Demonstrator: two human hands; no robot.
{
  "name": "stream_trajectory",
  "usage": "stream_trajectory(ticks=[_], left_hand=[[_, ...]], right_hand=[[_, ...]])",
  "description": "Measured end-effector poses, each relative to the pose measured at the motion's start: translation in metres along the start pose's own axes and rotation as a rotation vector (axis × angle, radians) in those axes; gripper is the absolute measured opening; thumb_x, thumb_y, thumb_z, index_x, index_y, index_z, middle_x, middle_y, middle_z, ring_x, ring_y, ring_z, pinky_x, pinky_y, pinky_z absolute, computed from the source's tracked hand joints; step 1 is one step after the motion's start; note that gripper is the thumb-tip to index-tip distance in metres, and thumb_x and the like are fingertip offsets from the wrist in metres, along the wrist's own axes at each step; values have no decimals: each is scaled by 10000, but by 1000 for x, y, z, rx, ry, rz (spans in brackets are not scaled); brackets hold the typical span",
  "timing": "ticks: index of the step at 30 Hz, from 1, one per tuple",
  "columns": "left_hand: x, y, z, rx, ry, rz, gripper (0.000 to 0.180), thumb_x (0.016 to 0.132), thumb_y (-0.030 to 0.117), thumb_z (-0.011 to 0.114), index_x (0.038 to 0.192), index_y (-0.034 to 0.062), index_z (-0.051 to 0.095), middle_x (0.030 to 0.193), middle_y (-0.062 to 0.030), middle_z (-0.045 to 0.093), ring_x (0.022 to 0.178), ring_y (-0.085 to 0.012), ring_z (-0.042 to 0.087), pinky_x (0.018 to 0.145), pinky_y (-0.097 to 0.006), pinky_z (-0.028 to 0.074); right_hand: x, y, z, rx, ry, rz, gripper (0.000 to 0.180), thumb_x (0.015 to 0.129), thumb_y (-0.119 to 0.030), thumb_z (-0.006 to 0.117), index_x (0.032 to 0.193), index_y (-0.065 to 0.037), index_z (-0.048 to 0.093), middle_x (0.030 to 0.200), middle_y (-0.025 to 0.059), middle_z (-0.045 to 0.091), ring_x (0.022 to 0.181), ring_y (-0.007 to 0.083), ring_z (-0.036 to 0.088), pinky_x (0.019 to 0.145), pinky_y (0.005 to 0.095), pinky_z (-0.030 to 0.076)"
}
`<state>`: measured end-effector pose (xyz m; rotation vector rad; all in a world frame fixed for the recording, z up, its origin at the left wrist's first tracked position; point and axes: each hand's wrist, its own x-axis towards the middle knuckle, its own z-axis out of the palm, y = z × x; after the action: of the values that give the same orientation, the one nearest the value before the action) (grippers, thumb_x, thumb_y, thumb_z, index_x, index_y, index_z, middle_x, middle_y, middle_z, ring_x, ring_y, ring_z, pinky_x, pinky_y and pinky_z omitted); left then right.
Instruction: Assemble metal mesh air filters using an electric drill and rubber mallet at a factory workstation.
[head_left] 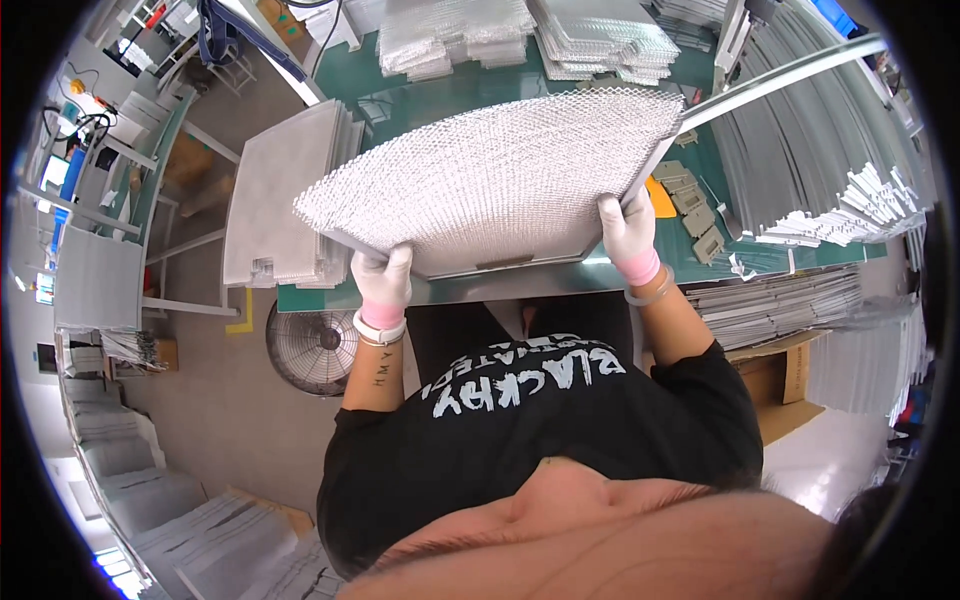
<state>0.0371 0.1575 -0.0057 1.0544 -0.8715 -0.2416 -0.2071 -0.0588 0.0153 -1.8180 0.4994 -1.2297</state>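
Note:
A silvery metal mesh panel (pixel 500 180) is tilted up over the near edge of the workbench, with its zigzag far edge bowed outward. Grey metal frame strips run along its left, right and near sides. My left hand (pixel 382 278), in a white glove with a pink cuff, is closed around the left strip near the lower corner. On the other side, my gloved right hand (pixel 628 232) grips the right strip, thumb over the mesh side. Both hands' undersides are hidden by the panel.
Stacked mesh sheets (pixel 455 35) lie at the back of the green bench (pixel 375 105), more sheets (pixel 285 195) at the left. Grey frame strips (pixel 800 130) are piled at the right, near several beige blocks (pixel 690 205). A floor fan (pixel 312 345) stands below left.

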Motion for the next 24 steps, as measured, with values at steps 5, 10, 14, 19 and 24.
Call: stream_trajectory(ticks=[5,10,14,19,24], left_hand=[[10,11,-2,21,-21,-51,433,869,216,757,1184,-33,594,1052,-21,656,893,-90,580,782,-248,469],[58,64,20,82,-32,147,293,903,92,678,1158,-14,582,1026,-24,643,881,-96,574,807,-240,469],[76,71,23,-7,118,172,179,903,9,625,1078,-3,587,1002,-24,635,884,-89,569,829,-230,457],[72,68,45,65,206,274,165,893,-41,586,1053,0,579,1012,-30,625,876,-65,547,821,-222,447],[70,68,45,119,244,285,161,921,-16,552,1080,6,566,1025,-36,604,914,-79,535,861,-248,436]], right_hand=[[2,-1,-9,153,-87,68,332,933,-118,595,1227,31,555,1130,86,638,1014,141,581,910,304,454],[39,-39,-25,379,-141,-56,336,877,-6,568,1207,44,536,939,13,638,844,78,569,752,247,459],[51,-50,-28,325,-6,-38,109,891,13,590,983,-4,532,631,-77,466,558,-2,395,500,194,309],[50,-58,-8,189,186,-86,149,898,-20,633,1030,22,578,567,-108,403,510,-26,326,470,173,273],[48,-60,-5,211,245,-86,176,898,-22,635,1060,24,582,582,-113,419,518,-27,326,474,171,274]])
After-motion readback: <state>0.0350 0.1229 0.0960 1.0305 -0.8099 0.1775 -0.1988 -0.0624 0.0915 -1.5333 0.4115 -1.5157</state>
